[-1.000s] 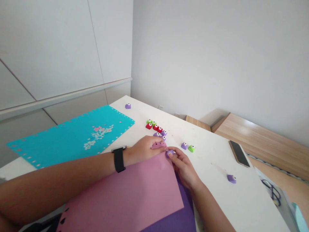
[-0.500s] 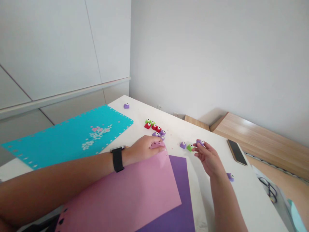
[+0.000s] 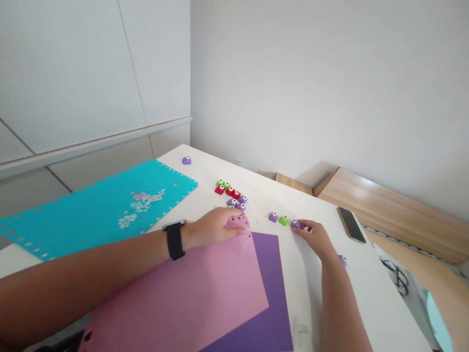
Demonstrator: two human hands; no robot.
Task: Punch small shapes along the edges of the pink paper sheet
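My left hand [image 3: 219, 226], with a dark-strapped watch on its wrist, pinches the far corner of a pink sheet of paper [image 3: 183, 298]. Small dark holes run along the gripped edge. Under the pink sheet lies a purple sheet [image 3: 269, 274]. At the right, the fingers of my right hand [image 3: 312, 236] close around a small purple craft punch [image 3: 295, 224] at table level. Just left of it stand a green punch [image 3: 283, 220] and another purple punch [image 3: 273, 216]. Part of a further purple punch [image 3: 343, 260] shows beside my right wrist.
Several red, green and purple punches [image 3: 230, 191] cluster beyond my left hand. A blue sheet [image 3: 88, 210] with punched edges and paper flowers lies left. One purple punch [image 3: 186, 160] sits near the far corner; a phone [image 3: 351, 225] lies at the right edge.
My right hand has lowered the purple punch to the table beside the green one. My left hand still grips the pink sheet's corner. The view has shifted slightly.
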